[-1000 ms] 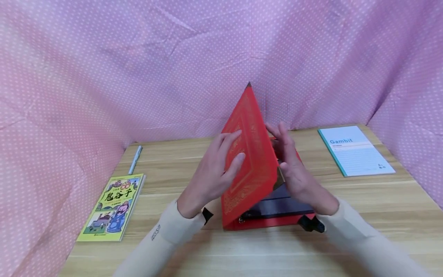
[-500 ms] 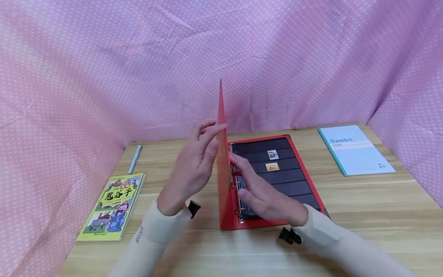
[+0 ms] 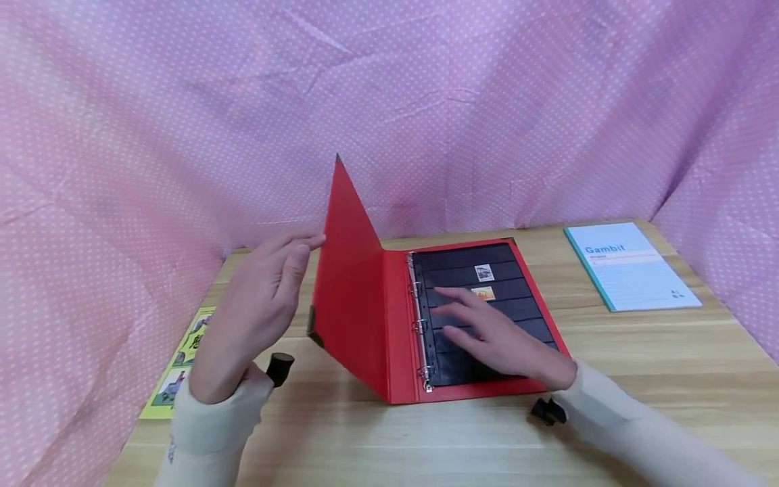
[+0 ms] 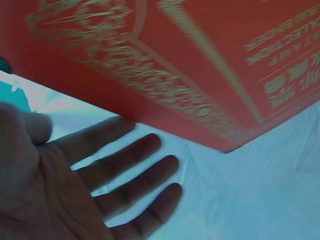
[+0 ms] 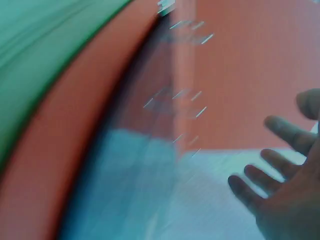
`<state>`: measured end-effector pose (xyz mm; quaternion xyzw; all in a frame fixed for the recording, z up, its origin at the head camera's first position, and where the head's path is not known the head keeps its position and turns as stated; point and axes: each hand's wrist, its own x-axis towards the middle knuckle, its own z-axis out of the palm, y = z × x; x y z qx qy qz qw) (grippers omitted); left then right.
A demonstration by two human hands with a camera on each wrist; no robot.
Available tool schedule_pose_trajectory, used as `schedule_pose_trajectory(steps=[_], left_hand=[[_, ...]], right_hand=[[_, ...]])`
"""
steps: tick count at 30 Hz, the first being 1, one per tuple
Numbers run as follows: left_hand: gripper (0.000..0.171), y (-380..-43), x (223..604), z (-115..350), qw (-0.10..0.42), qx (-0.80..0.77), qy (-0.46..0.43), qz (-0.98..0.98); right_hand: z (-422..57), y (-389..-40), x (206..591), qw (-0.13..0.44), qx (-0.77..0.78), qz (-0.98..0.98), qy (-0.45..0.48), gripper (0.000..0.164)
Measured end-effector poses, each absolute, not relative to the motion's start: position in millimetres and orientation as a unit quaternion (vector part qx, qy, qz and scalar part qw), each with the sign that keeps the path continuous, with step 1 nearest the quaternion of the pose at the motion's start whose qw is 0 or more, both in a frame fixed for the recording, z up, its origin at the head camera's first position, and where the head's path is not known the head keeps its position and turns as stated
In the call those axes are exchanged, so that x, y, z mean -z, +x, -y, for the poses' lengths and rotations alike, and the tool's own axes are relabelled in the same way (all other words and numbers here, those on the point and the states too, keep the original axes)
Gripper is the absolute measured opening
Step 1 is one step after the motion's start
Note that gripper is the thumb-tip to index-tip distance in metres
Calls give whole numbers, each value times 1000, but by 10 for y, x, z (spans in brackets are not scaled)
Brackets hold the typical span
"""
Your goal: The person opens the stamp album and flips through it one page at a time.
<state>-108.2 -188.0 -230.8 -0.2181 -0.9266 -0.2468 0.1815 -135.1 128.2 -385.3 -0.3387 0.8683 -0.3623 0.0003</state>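
Observation:
A red stamp album (image 3: 349, 297) lies on the table, its front cover tilted up and leaning to the left. Gold lettering and a patterned border mark the cover's outside (image 4: 175, 60) in the left wrist view. My left hand (image 3: 252, 314) is at the cover's outer edge, fingers extended, fingertips touching or very near it. Over the black pocket page (image 3: 450, 358) is my right hand (image 3: 496, 338), fingers spread and holding nothing; whether it touches the page is unclear. Two small stamps, one greyish (image 3: 484, 272) and one orange (image 3: 485, 293), sit in the page's pockets.
A pale blue notebook (image 3: 633, 270) marked "Gambit" lies at the back right of the wooden table (image 3: 475, 446). At the left, a yellow-green comic book (image 3: 167, 389) is partly behind my left arm. A pink dotted cloth (image 3: 426, 115) hangs behind.
The cover has swung from leaning right, through upright, to leaning left, uncovering the black page. My left hand moved left with it; the right hand moved away from the cover, over the page.

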Motion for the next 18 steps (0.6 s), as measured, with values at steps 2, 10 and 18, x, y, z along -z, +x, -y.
schedule_pose_trajectory(steps=[2,10,18], left_hand=[[41,-1039,2289,1960,172,228,-208,936],[42,-936,2309,2343,88,191,-154,965],[54,-978,2688,2739,-14,157,-97,983]], right_hand=[[-1457,-1398,3945,-1,331,-894,-302,33],[-2053,-1445,4064,75,192,-963,-174,54],[-2391,-1447,4117,79,194,-965,-160,64]])
